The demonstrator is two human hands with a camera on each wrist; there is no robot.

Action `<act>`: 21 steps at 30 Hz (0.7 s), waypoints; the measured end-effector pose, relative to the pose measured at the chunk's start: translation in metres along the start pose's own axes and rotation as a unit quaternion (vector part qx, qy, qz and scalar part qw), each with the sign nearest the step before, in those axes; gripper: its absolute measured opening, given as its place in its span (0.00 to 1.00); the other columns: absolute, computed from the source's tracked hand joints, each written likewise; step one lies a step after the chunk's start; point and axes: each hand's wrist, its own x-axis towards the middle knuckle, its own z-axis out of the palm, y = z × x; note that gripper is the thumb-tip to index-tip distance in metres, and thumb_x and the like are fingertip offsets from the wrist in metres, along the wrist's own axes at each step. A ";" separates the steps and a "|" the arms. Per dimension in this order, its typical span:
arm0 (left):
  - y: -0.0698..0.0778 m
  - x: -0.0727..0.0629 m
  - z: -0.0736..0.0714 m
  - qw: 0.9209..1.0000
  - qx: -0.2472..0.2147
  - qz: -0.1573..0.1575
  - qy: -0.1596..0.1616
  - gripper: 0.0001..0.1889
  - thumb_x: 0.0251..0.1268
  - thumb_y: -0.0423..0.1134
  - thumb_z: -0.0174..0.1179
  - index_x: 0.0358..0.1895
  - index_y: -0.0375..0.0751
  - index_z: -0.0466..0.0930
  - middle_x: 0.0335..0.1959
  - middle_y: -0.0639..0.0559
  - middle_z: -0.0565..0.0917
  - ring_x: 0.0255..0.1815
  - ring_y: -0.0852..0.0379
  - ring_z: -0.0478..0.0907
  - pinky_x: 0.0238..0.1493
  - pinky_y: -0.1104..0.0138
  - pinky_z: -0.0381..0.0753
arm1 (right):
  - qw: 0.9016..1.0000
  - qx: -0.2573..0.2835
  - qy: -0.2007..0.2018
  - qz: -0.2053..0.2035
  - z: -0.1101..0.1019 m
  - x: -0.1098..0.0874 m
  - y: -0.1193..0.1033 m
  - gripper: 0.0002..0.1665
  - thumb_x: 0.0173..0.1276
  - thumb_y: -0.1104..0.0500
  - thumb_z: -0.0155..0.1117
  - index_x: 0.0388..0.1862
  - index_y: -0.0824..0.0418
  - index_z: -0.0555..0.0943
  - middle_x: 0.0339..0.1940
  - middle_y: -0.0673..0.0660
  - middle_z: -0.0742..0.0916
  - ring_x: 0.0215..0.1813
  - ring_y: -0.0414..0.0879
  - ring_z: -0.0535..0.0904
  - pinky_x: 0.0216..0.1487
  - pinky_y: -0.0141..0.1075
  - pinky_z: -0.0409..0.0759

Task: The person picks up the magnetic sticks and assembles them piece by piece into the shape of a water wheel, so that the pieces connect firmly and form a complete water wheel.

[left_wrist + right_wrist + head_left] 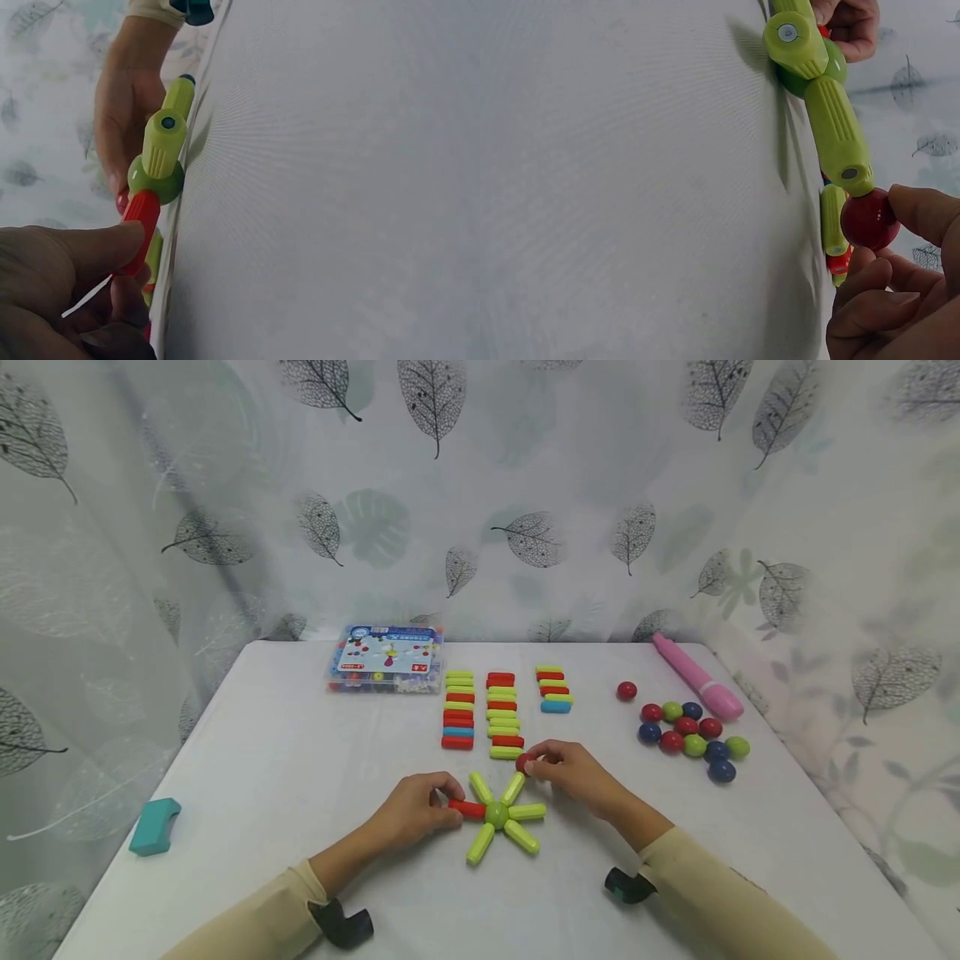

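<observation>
In the head view a green ball (497,815) has several yellow-green rods (527,812) and one red rod (469,809) standing out from it like a star. My left hand (416,814) pinches the red rod between thumb and fingers, which the left wrist view shows close up. A dark red ball (870,219) is pinched by my right hand (573,774). That ball touches the outer end of the upper-right yellow-green rod (838,135). Metal-looking discs show at rod ends in the right wrist view.
Columns of red, yellow-green and blue rods (459,714) lie beyond the star. Loose red, green and blue balls (686,726) sit at the right, near a pink bottle-shaped object (697,677). A clear parts box (386,660) stands at the back; a teal block (154,827) lies left.
</observation>
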 end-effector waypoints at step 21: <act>0.003 -0.003 0.002 1.000 0.002 0.006 -0.017 0.12 0.59 0.43 0.75 0.43 0.53 0.84 0.36 0.59 0.82 0.31 0.56 0.75 0.29 0.69 0.75 | 0.903 -0.349 0.250 0.004 -0.123 -0.028 0.055 0.32 0.71 0.50 0.66 0.67 0.68 0.75 0.51 0.74 0.77 0.40 0.65 0.79 0.30 0.55 0.80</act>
